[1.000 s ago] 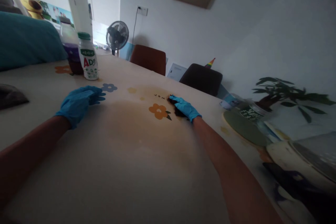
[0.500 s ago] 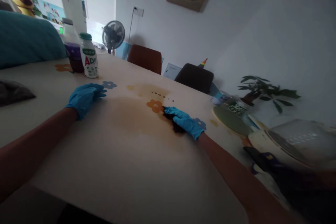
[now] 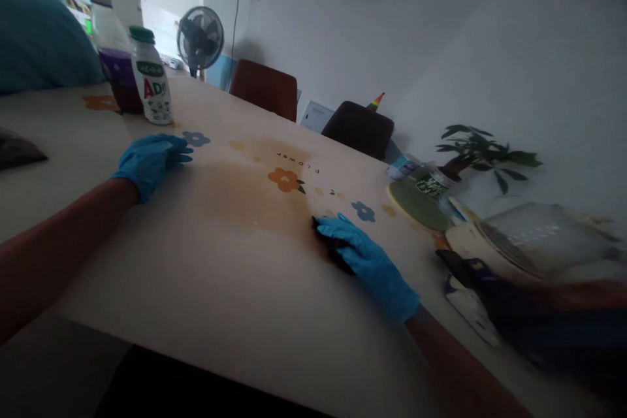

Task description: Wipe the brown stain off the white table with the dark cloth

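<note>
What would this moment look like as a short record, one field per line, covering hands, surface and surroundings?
Left hand: blue-gloved, holding nothing visible, near a blue flower print
Right hand: blue-gloved, holding dark cloth against table
Surface: brownish patch beside orange flower print
Left side: white bottle beside purple-banded bottle
Right side: potted plant
Background: fan, brown chair, black chair

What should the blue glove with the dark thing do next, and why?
I'd probably slide the right hand gently left, with the dark cloth-like thing kept beneath it. A brownish patch spreads across the table, mostly to the left of that thing, so a leftward sweep would likely cross it.
</note>
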The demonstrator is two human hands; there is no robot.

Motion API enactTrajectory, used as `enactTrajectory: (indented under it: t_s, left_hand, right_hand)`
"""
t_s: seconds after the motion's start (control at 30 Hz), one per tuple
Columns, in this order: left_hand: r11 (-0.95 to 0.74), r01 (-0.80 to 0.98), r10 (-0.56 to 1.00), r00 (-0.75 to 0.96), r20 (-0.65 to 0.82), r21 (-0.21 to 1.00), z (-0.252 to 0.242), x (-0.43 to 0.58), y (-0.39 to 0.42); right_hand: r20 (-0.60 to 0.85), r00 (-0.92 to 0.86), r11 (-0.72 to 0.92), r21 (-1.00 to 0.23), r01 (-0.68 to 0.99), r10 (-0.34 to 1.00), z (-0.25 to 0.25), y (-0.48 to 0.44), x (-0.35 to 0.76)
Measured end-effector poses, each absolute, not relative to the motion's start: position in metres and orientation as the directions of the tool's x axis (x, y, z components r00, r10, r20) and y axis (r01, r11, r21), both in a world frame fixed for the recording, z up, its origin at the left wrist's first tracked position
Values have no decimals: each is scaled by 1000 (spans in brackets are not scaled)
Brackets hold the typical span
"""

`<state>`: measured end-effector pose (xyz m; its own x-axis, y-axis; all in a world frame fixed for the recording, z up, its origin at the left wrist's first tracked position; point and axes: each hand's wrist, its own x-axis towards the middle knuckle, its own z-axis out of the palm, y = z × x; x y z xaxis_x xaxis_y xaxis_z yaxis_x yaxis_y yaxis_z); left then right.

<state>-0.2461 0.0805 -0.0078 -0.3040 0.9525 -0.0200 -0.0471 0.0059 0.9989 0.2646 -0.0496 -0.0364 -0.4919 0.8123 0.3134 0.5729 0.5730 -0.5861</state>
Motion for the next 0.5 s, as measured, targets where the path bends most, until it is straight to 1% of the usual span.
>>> enactTrajectory:
  t_s: [0.07, 0.1, 0.17, 0.23, 0.33, 0.43, 0.5]
  left_hand:
    - [45, -51, 940, -337, -60, 998, -6, -243, 79]
    - [62, -63, 929, -361, -81, 996, -5, -241, 79]
    - [67, -84, 916, -389, -94, 994, -2, -237, 77]
    - [74, -92, 917, -386, -104, 993, 1, -234, 75]
    - [97, -94, 912, -391, -126, 991, 5, -232, 73]
    - [111, -69, 911, -391, -129, 991, 5, -233, 72]
    - [107, -43, 915, -388, -115, 993, 2, -236, 74]
  right_hand:
    - [288, -626, 686, -391, 614, 724, -42, -64, 264]
    - [262, -665, 714, -301, 632, 699, -45, -69, 263]
    - [211, -687, 718, -184, 671, 696, -50, -73, 258]
    - [142, -684, 699, -146, 700, 715, -52, -69, 251]
    - [50, -669, 669, -131, 732, 742, -49, -48, 240]
    - [28, -621, 619, -121, 776, 784, -47, -16, 233]
    - [41, -594, 593, -148, 792, 803, -47, 8, 232]
